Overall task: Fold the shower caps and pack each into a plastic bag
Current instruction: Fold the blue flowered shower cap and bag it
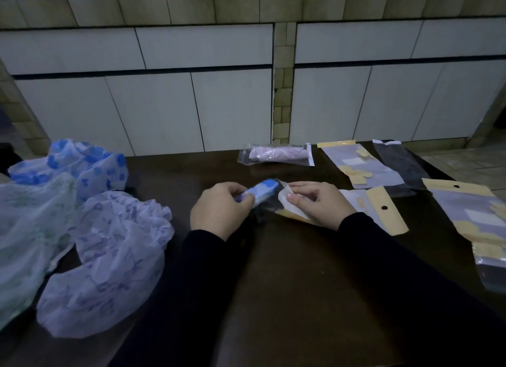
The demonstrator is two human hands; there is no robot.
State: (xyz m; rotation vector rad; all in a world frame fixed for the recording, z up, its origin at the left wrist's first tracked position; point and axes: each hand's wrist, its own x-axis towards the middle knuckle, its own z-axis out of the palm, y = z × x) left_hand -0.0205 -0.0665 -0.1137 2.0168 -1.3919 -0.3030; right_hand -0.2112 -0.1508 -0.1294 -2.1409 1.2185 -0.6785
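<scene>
The folded shower cap (260,192) is gripped by the left hand (219,210), its tip at a plastic bag (353,205). The right hand (319,202) pinches the bag's mouth.

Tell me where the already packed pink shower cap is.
In the head view, the packed pink shower cap lies at the table's far edge, just right of centre, beyond both hands and left of the empty yellow-topped bag.

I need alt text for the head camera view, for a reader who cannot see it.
A left hand slides a folded blue-and-white shower cap into a clear plastic bag whose mouth the right hand pinches open, above a dark wooden table.
</scene>
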